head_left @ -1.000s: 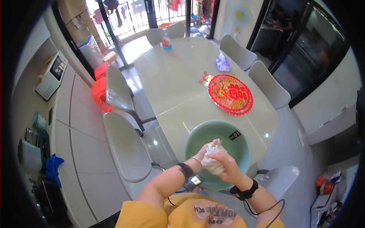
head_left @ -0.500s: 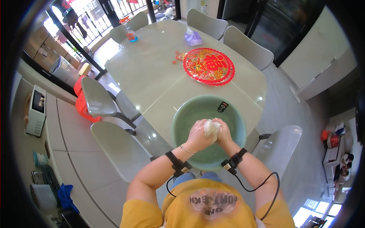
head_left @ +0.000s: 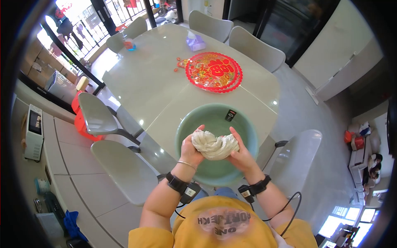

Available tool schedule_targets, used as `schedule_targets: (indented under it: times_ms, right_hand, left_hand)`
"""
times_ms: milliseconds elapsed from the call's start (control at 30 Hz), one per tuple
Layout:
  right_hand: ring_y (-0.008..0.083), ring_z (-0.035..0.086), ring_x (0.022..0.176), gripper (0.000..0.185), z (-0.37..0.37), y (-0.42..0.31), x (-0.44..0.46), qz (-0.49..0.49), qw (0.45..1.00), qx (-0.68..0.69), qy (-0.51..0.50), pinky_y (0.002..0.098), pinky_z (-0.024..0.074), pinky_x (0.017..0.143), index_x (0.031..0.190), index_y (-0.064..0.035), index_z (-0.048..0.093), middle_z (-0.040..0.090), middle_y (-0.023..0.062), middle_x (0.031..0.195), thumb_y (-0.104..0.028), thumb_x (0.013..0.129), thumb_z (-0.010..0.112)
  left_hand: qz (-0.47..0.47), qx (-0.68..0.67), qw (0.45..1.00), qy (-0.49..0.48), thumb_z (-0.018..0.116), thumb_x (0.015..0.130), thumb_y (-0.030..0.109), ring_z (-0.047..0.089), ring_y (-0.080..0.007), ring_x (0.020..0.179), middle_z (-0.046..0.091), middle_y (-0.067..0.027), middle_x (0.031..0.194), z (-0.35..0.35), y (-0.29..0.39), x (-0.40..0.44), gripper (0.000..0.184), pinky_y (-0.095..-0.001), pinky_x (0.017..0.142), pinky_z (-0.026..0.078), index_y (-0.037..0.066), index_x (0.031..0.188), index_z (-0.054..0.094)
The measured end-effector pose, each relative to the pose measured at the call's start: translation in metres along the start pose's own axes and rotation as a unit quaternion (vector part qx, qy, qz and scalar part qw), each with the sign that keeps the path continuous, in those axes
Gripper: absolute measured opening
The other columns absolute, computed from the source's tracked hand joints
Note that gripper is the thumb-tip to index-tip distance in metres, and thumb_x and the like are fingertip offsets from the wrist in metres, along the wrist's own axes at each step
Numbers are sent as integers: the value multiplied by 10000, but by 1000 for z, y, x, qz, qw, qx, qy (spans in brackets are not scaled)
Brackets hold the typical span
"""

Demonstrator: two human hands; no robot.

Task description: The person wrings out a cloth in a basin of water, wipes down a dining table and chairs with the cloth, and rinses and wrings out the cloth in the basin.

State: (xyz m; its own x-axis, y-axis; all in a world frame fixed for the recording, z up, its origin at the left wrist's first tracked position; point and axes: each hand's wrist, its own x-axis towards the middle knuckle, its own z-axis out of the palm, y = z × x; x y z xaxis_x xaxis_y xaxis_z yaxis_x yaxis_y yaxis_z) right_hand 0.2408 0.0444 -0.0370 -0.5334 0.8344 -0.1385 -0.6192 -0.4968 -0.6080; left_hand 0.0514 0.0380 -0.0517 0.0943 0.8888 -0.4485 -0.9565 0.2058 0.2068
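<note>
A twisted off-white cloth (head_left: 216, 146) is stretched between my two hands, above a pale green basin (head_left: 201, 110). My left hand (head_left: 191, 151) is closed around the cloth's left end, fingers pointing up. Its right end is gripped by my right hand (head_left: 243, 156), thumb below and fingers behind. The middle of the cloth sags slightly and shows rope-like folds. Greenish water seems to lie in the basin, though its level is hard to make out. A black label (head_left: 230, 115) sticks to the basin's far inner wall.
The basin stands at the near edge of a glossy beige table (head_left: 153, 82). Beyond it lie a round red-and-gold decoration (head_left: 215, 72), a purple tissue pack (head_left: 195, 42) and a spray bottle (head_left: 129, 44). Grey chairs (head_left: 124, 171) surround the table, one (head_left: 295, 163) close on my right.
My hands have moved apart from a tight clasp around the bunched cloth. The cloth now spreads as a twisted length between them. The head view has shifted slightly.
</note>
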Motion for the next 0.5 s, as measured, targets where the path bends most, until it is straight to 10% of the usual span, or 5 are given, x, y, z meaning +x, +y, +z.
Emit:
schedule_targets:
  times_ms: [167, 367, 500]
  right_hand:
    - [157, 535, 1022, 432, -9, 4, 12, -39, 993, -72, 86, 330, 447, 915, 1253, -94, 435, 539, 46, 1077, -103, 863, 622]
    - [137, 560, 952, 297, 8, -12, 37, -2, 995, -83, 60, 310, 498, 802, 1156, -82, 502, 551, 40, 1021, -159, 886, 598]
    - [114, 577, 896, 302, -5, -25, 60, 38, 964, -261, -6, 300, 502, 791, 1093, -73, 543, 580, 24, 965, -235, 858, 642]
  left_hand:
    - [92, 316, 937, -118, 571, 811, 96, 479, -310, 1158, 418, -139, 1301, 14, -9, -11, 617, -440, 997, 402, 81, 1375, 323]
    - [-240, -68, 952, -176, 694, 780, 338, 337, -397, 1295, 321, -160, 1425, -9, -4, 3, 800, -586, 1050, 264, 132, 1422, 265]
    - [-277, 5, 943, -181, 734, 735, 411, 357, -404, 1279, 386, -159, 1384, -15, -9, 7, 802, -550, 971, 374, 111, 1373, 350]
